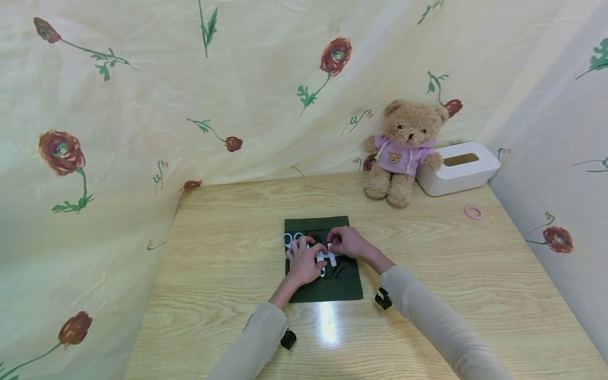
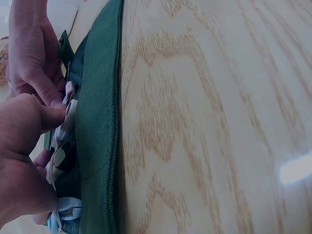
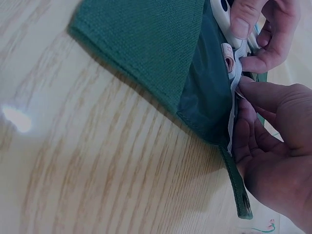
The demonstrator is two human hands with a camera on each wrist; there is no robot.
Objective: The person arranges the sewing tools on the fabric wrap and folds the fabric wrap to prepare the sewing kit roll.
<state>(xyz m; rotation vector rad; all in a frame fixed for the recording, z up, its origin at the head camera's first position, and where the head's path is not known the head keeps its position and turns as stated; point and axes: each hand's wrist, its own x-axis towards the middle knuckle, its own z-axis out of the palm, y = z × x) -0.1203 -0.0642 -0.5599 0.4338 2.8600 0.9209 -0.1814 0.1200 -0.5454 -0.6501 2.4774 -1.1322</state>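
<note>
A dark green fabric case (image 1: 328, 291) lies unfolded on the table, with small tools tucked along its middle. A white elastic band (image 3: 233, 105) runs across these tools. My right hand (image 1: 350, 243) pinches the band near the case's right side, between thumb and forefinger. My left hand (image 1: 305, 262) grips the band further left, its thumb on a white plastic piece (image 2: 71, 111). Between the hands sits a small rolled tape (image 3: 227, 57) with pinkish markings. White scissors handles (image 1: 293, 239) show beyond the left hand. The fingers hide most of the other tools.
A teddy bear (image 1: 410, 134) in a purple hoodie sits against the flowered cloth at the back. Beside it is a white tissue box (image 1: 458, 177). A pink ring (image 1: 467, 212) lies on the wooden table (image 1: 218, 264) toward the right.
</note>
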